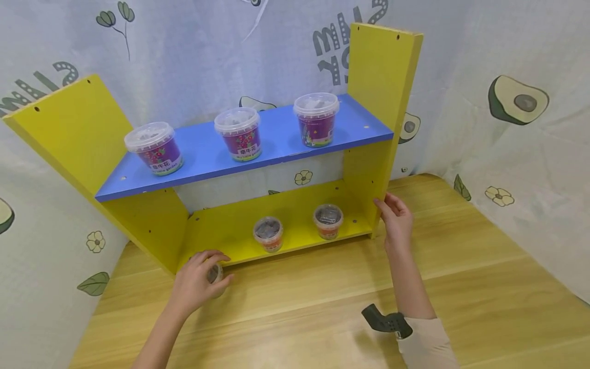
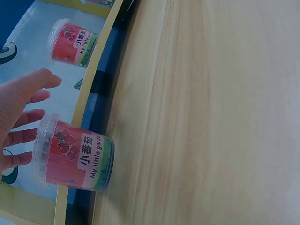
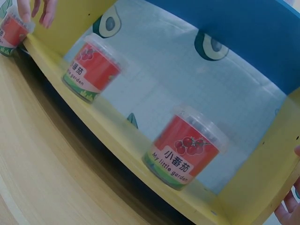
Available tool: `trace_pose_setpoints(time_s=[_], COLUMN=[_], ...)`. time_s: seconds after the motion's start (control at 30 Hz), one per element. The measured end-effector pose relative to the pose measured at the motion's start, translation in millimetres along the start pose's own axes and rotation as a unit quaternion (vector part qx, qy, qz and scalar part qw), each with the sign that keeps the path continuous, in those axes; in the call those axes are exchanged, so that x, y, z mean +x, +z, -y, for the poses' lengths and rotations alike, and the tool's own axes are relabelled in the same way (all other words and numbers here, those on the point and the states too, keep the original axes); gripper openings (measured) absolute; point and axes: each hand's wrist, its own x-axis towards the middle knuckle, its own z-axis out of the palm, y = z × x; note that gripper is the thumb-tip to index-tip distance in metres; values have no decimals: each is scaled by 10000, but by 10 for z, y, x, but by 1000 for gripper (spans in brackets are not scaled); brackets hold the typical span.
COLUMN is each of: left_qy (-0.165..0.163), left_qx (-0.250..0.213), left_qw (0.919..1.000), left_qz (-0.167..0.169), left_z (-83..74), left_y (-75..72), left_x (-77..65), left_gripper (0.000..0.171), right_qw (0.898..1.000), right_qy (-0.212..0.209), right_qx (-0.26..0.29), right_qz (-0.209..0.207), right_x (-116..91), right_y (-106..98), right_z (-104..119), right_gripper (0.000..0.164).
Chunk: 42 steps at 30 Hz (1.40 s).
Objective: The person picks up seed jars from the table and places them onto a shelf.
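My left hand [image 1: 198, 282] is at the shelf's front left corner, around a small lidded cup with a red label [image 2: 77, 157]. Its fingers reach past the lid with the thumb spread apart from them. The cup stands at the shelf's front edge. At the other end, my right hand [image 1: 397, 220] grips the front edge of the yellow right side panel [image 1: 401, 77], thumb against the inside and fingers outside. On the yellow bottom board [image 1: 239, 251] stand two more red-labelled cups, one near the middle [image 1: 268, 234] and one at the right [image 1: 328, 221].
Three larger purple tubs, left [image 1: 154, 148], middle [image 1: 238, 134] and right [image 1: 316, 120], stand on the blue middle shelf [image 1: 278, 130]. A yellow left side panel [image 1: 74, 133] rises beside them. The unit stands on a wooden table [image 1: 299, 307] before a patterned cloth [image 1: 184, 61].
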Motion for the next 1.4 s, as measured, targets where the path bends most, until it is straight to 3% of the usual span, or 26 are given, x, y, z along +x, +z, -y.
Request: trace_pose_setpoints(time_s=[0.37, 1.13, 1.4], left_qy=[-170, -167, -463], left_qx=[68, 45, -161], left_qw=[9997, 9998, 9974], left_qz=[175, 119, 530], left_z=[20, 59, 88], left_y=[23, -14, -58], left_x=[-48, -90, -115], left_gripper=[33, 33, 35], right_qw=[10000, 9998, 9999], right_qy=[-16, -149, -133], right_qx=[-16, 136, 108], right_qz=[1, 16, 20], right_x=[-3, 1, 2], right_y=[-3, -5, 0], right_z=[0, -18, -20], right_gripper=[14, 13, 12])
